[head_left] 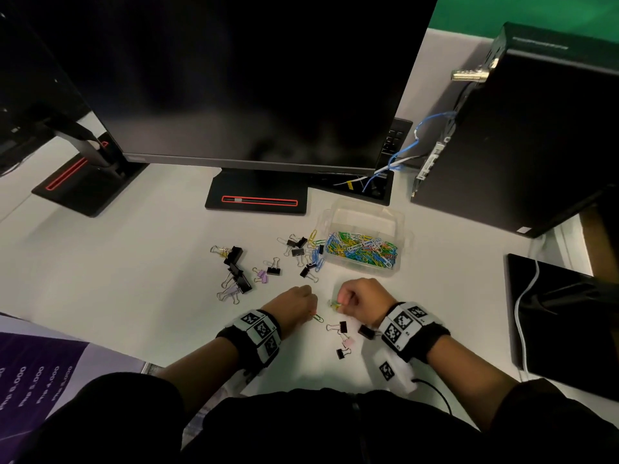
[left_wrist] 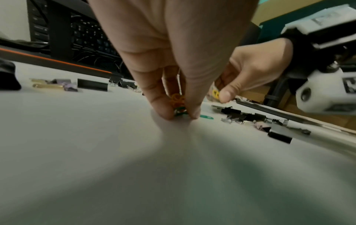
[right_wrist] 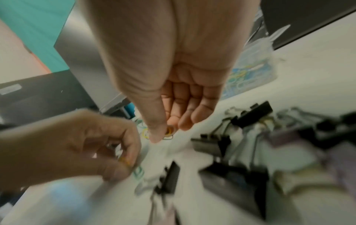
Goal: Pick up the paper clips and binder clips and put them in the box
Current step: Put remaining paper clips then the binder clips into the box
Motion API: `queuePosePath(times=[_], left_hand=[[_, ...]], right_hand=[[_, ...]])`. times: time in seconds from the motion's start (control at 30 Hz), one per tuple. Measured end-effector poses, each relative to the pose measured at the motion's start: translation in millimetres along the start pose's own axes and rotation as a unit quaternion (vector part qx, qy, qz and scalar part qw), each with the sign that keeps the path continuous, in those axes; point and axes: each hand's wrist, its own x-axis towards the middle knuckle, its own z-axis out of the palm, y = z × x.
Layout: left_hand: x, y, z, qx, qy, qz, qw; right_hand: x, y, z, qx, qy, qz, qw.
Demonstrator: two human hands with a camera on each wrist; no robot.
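1. the left hand is down on the white desk, thumb and fingers pinching a small bunch of orange and green paper clips right at the surface; a loose green paper clip lies just beside its fingertips
2. the right hand is close alongside, fingers curled, thumb pinching yellow paper clips against them
3. the clear plastic box sits beyond the right hand, lid off, already heaped with coloured paper clips at its near end
4. between the box and the hands lies a scatter of black binder clips mixed with blue and yellow paper clips, touching the box's left side
5. further left, a second cluster of black and lilac binder clips lies well apart from the hands
6. near the right wrist, a few small binder clips, black and pink, sit between the two forearms
7. a dark monitor on its stand fills the back, a black computer tower stands to the right with a blue cable running behind the box
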Motion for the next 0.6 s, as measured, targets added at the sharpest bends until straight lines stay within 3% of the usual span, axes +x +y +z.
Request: queuePosePath(times=[0.17, 0.37, 0.47, 0.6], left_hand=[[-2, 0, -3, -0.004, 0.011, 0.064, 0.998], [-7, 0, -2, 0.112, -0.006, 0.113, 0.987], [-7, 0, 0, 0.180, -0.012, 0.138, 0.974], [-5, 8, -2, 0.145, 0.024, 0.135, 0.980]], right_hand=[[8, 13, -43, 0.046, 0.118, 0.016, 0.992], [24, 26, -82, 0.027, 0.235, 0.083, 0.968], [29, 33, -80, 0.029, 0.234, 0.110, 0.965], [29, 38, -72, 0.048, 0.202, 0.100, 0.973]])
